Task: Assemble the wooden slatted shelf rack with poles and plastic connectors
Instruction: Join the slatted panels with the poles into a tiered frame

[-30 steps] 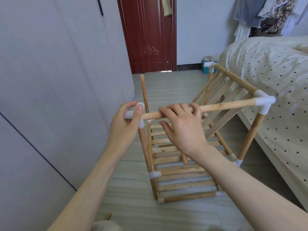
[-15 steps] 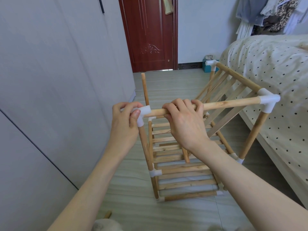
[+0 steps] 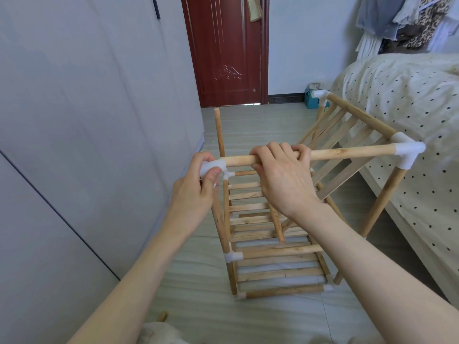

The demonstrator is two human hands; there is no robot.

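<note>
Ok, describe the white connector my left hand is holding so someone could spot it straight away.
Start at the wooden rack on the floor beside the bed. Follow its top pole leftwards to the end. The connector caps that end, pinched by the left hand; the other white corner pieces are untouched.

Left hand point(image 3: 196, 192) covered most of the white connector point(image 3: 213, 167), so the joint with the upright pole under it couldn't be seen. Right hand point(image 3: 283, 180) wrapped the top pole point(image 3: 347, 153), hiding that stretch and part of the slats point(image 3: 248, 194) behind it. Rack's far lower corners sat behind the right forearm and the frame. Small wooden piece point(image 3: 162, 316) on the floor was too small to identify. Pale object point(image 3: 159, 333) cut off at the bottom edge. Bed point(image 3: 397, 100) ran off the right edge; hanging clothes point(image 3: 409, 18) cropped at the top. Teal item point(image 3: 310, 99) by the door half hidden behind the far connector.
</note>
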